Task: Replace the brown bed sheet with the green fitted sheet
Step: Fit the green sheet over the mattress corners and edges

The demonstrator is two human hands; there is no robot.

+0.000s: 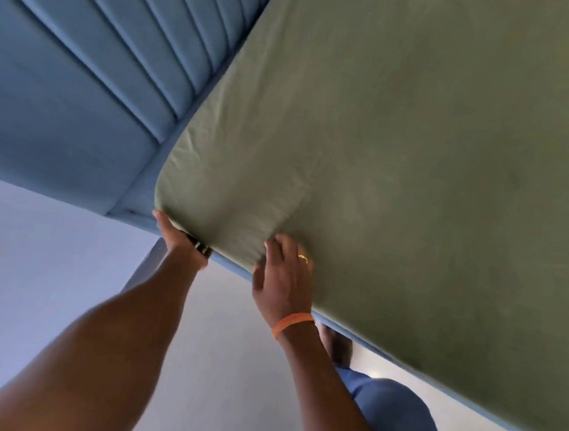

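Green fitted sheet (402,150) lies stretched over the mattress by the blue headboard (82,77), since left hand (179,239) seemingly tucks its corner underneath, grip unclear, while right hand (283,277) presses flat-fingered, smoothing wrinkles.

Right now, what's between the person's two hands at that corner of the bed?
In the head view, the rounded corner of the green fitted sheet lies between the left hand and the right hand, bunched into small folds along the edge; nothing else lies there.

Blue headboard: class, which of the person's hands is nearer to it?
Left. The left hand is at the sheet's corner beside the blue headboard; the right hand is farther along the green fitted sheet edge.
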